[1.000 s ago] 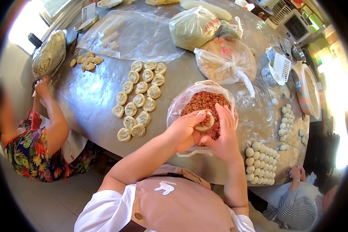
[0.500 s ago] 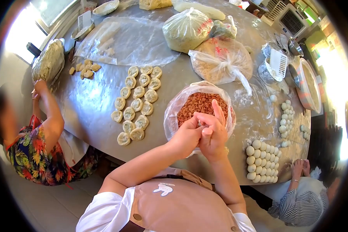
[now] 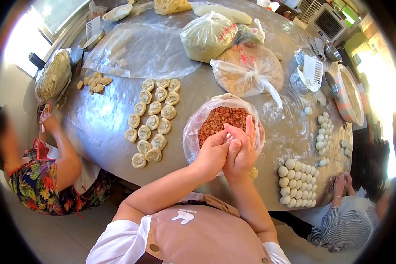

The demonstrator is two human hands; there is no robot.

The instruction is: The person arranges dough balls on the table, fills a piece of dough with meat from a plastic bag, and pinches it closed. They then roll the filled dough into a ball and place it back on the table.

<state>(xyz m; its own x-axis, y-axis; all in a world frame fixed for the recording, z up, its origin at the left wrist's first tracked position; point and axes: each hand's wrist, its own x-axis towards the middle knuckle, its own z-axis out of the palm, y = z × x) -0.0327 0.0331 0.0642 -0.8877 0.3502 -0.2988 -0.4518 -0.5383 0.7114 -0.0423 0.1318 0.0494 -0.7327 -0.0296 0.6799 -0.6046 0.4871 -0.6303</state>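
Both hands meet over the near edge of a plastic-lined bowl of reddish-brown filling (image 3: 220,119). My left hand (image 3: 212,155) is closed, its fingertips pinched on a small pale piece, perhaps dough, that is mostly hidden. Against it, my right hand (image 3: 241,154) is curled round the same piece, with one finger pointing up. To the left of the bowl, round filled dough pieces (image 3: 152,121) lie in three uneven columns. Beside my right wrist, a small yellowish lump (image 3: 253,173) rests on the metal table (image 3: 110,145).
Smooth white dough balls (image 3: 298,182) stand in rows at the right. Tied plastic bags (image 3: 208,37) lie beyond the bowl, near a flat plastic sheet (image 3: 141,53). One co-worker (image 3: 44,176) is at the left, another (image 3: 347,224) at the lower right.
My hands have closed more tightly together over the bowl. The left co-worker's hands have moved down, away from the large bag. The view has shifted slightly.
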